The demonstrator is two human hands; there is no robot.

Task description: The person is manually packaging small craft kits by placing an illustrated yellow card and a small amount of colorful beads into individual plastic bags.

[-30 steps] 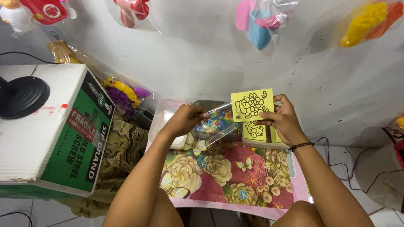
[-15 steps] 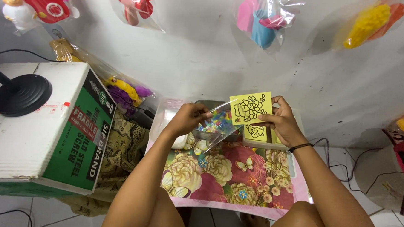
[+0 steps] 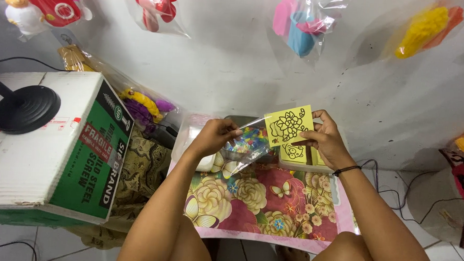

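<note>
My right hand (image 3: 325,138) pinches a yellow card with a black line drawing (image 3: 289,125), its lower edge at the mouth of a clear plastic bag (image 3: 247,144). My left hand (image 3: 214,136) grips the bag's open edge; small colourful pieces show inside it. Under the right hand lies a stack of more yellow drawing cards (image 3: 295,153). All this is held over a low table with a flower-patterned cloth (image 3: 270,201).
A white and green cardboard box (image 3: 56,148) with a black round stand base (image 3: 25,108) on it sits to the left. Bagged plastic toys (image 3: 301,23) hang on the wall. A white container (image 3: 189,139) stands behind my left hand. Cables run at the right.
The yellow card has come down a little toward the bag's mouth, and both hands have drawn slightly closer.
</note>
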